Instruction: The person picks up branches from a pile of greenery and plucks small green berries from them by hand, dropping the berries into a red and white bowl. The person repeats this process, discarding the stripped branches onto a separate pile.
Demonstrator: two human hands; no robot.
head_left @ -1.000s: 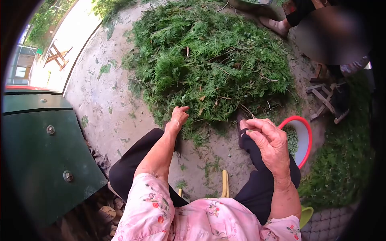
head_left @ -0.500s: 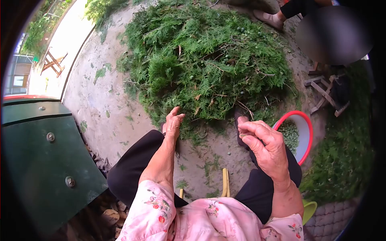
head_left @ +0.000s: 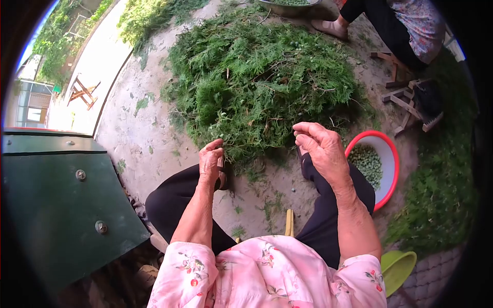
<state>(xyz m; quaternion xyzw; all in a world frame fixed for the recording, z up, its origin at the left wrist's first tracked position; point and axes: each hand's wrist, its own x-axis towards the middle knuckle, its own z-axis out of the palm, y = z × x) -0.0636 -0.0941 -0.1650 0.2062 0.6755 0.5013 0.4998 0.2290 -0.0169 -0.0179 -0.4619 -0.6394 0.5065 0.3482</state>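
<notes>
My left hand (head_left: 209, 161) is at the near edge of a heap of cut evergreen branches (head_left: 267, 77), thumb and fingers pinched together. A small green sprig with pale tips (head_left: 221, 124) rises just beyond its fingertips and appears to be held there. To the right, my right hand (head_left: 324, 154) hovers in front of the heap with its fingers curled towards the thumb; whatever lies inside is hidden. Beside my right knee is a white bucket with a red rim (head_left: 394, 169), holding many small pale-green berries (head_left: 367, 165).
A dark green panel with round metal fittings (head_left: 67, 195) stands at left. Opposite sits another person (head_left: 416, 31), near a metal bowl (head_left: 290, 9) and wooden folding stools (head_left: 405, 105). A lime-green basin (head_left: 398, 272) is behind my right arm. More greenery (head_left: 436, 205) lies at right.
My right hand has moved forward and left, away from the bucket. The left hand's fingers have drawn together near the heap. The view has shifted, showing more of the other person and the metal bowl.
</notes>
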